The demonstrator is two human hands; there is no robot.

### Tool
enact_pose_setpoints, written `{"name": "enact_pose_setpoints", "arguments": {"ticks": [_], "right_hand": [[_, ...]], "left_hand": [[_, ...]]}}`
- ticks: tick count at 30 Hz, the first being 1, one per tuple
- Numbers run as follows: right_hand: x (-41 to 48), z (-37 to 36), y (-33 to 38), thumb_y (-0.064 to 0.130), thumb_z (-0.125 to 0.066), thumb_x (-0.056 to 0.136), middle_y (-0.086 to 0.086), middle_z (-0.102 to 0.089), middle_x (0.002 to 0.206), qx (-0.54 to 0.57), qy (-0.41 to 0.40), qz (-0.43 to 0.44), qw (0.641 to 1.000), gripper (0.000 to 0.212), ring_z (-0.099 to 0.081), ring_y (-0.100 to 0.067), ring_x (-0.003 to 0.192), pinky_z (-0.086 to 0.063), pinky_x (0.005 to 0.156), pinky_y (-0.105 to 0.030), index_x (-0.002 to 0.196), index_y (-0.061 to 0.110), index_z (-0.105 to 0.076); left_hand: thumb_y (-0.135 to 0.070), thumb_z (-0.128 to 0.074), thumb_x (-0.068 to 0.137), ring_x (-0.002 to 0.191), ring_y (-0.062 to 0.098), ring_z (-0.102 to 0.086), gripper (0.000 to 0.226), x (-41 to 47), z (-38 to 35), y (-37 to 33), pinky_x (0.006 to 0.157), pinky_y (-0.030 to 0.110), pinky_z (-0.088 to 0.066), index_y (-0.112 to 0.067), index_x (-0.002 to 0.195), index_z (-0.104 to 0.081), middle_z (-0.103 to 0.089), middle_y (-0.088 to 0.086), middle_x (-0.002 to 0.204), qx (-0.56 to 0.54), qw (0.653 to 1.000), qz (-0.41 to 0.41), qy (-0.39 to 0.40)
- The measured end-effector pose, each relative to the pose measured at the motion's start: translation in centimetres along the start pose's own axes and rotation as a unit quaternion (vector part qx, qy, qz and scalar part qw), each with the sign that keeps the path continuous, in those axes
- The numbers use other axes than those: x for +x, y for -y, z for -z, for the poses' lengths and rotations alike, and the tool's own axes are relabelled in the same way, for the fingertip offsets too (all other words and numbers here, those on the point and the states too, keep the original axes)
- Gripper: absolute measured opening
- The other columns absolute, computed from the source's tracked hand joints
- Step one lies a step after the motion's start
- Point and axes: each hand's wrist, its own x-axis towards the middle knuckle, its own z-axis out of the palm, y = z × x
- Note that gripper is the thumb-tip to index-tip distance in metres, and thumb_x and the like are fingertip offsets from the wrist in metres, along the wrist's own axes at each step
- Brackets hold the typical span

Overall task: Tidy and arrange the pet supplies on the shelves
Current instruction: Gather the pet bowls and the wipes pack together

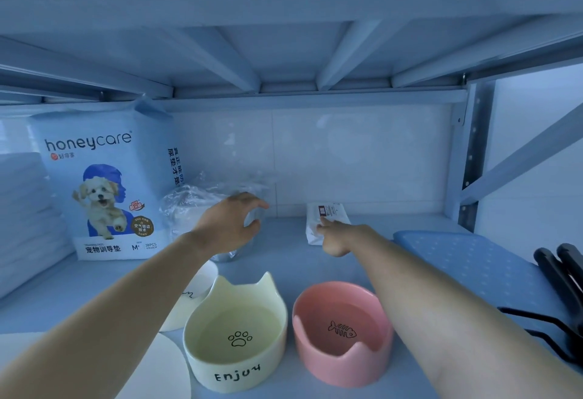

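Glossy ceramic-looking bowls [235, 332], a crinkly clear plastic wrap [195, 203], a shiny printed bag [104, 184], painted metal shelf [284, 260].

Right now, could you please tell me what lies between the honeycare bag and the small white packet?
In the head view: a clear plastic-wrapped bundle beside the honeycare bag, the left hand at it, then bare shelf up to the white packet.
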Motion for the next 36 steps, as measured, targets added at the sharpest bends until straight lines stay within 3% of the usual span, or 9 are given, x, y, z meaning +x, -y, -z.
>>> {"name": "enact_pose_setpoints", "arguments": {"ticks": [5,7,9,11,14,19,24,31,36], "right_hand": [[-0.1,0.2,-0.2,0.003,-0.031,0.089,0.000,0.001,0.159,0.043,-0.024,0.011,0.999,0.065,-0.018,-0.027,0.142,-0.028,0.110,-0.039,0.149,0.017,-0.012],[-0.3,0.4,0.1,0.001,-0.033,0.085,-0.003,-0.021,0.154,0.074,-0.042,0.027,0.996,0.056,-0.037,-0.030,0.129,-0.041,0.088,-0.031,0.141,0.008,-0.032],[-0.3,0.6,0.8,-0.002,-0.034,0.081,-0.001,-0.045,0.127,0.109,-0.065,0.048,0.991,0.035,-0.047,-0.028,0.105,-0.036,0.065,-0.028,0.112,0.000,-0.052],[-0.4,0.9,1.7,0.001,-0.036,0.083,0.003,-0.040,0.136,0.133,-0.091,0.069,0.984,0.042,-0.043,-0.026,0.119,-0.041,0.080,-0.028,0.123,0.005,-0.049],[-0.8,1.7,3.7,0.010,-0.038,0.090,0.008,-0.007,0.158,0.144,-0.118,0.112,0.976,0.062,-0.017,-0.016,0.143,-0.025,0.111,-0.025,0.148,0.016,-0.020],[-1.8,2.8,8.3,0.016,-0.049,0.091,0.000,-0.023,0.155,0.202,-0.212,0.182,0.939,0.058,-0.024,-0.016,0.141,-0.021,0.108,-0.020,0.146,0.016,-0.028],[-1.5,3.1,12.2,0.020,-0.056,0.089,0.001,-0.023,0.155,0.207,-0.279,0.216,0.913,0.063,-0.025,-0.015,0.140,-0.024,0.113,-0.028,0.146,0.014,-0.028],[-0.5,3.7,14.7,0.021,-0.056,0.089,-0.004,-0.025,0.153,0.167,-0.264,0.210,0.926,0.064,-0.020,-0.018,0.142,-0.022,0.114,-0.030,0.146,0.011,-0.027],[0.2,4.0,15.3,0.025,-0.057,0.088,-0.005,-0.034,0.144,0.112,-0.279,0.168,0.939,0.053,-0.025,-0.025,0.135,-0.035,0.106,-0.041,0.136,0.009,-0.040]], "left_hand": [[-0.020,-0.056,0.083,0.117,0.009,-0.050,0.039,-1.0,0.2,0.0,0.087,0.025,-0.044,-0.033,0.120,-0.057,-0.052,-0.015,0.128,-0.007,1.000,-0.009,0.000],[-0.020,-0.057,0.084,0.117,0.009,-0.050,0.037,-1.4,0.8,0.4,0.089,0.029,-0.047,-0.034,0.118,-0.058,-0.052,-0.016,0.129,0.001,1.000,-0.005,-0.005],[-0.021,-0.058,0.085,0.118,0.009,-0.049,0.035,-1.6,1.5,1.1,0.091,0.031,-0.047,-0.035,0.117,-0.058,-0.051,-0.015,0.129,0.010,1.000,0.001,-0.012],[-0.021,-0.058,0.085,0.118,0.008,-0.049,0.034,-1.9,2.1,1.8,0.090,0.032,-0.048,-0.034,0.117,-0.059,-0.051,-0.015,0.129,0.015,1.000,0.007,-0.018],[-0.023,-0.057,0.086,0.117,0.008,-0.049,0.033,-2.1,2.7,2.7,0.088,0.033,-0.049,-0.034,0.116,-0.059,-0.050,-0.015,0.129,0.026,1.000,0.010,-0.014],[-0.019,-0.060,0.085,0.118,0.015,-0.050,0.040,-2.4,3.4,4.6,0.091,0.032,-0.046,-0.027,0.124,-0.055,-0.050,-0.008,0.132,0.050,0.998,0.028,-0.023],[-0.022,-0.059,0.087,0.124,0.019,-0.044,0.050,-2.6,3.9,6.4,0.091,0.038,-0.048,-0.025,0.134,-0.045,-0.043,-0.006,0.138,0.084,0.994,0.067,-0.013],[-0.023,-0.056,0.091,0.129,0.019,-0.041,0.049,-2.5,4.0,7.9,0.098,0.040,-0.045,-0.024,0.137,-0.040,-0.041,-0.006,0.143,0.111,0.990,0.074,0.041],[-0.012,-0.058,0.089,0.124,0.021,-0.047,0.056,-2.3,3.3,8.0,0.094,0.036,-0.047,-0.025,0.140,-0.038,-0.038,-0.004,0.143,0.104,0.990,0.066,0.062]]}}
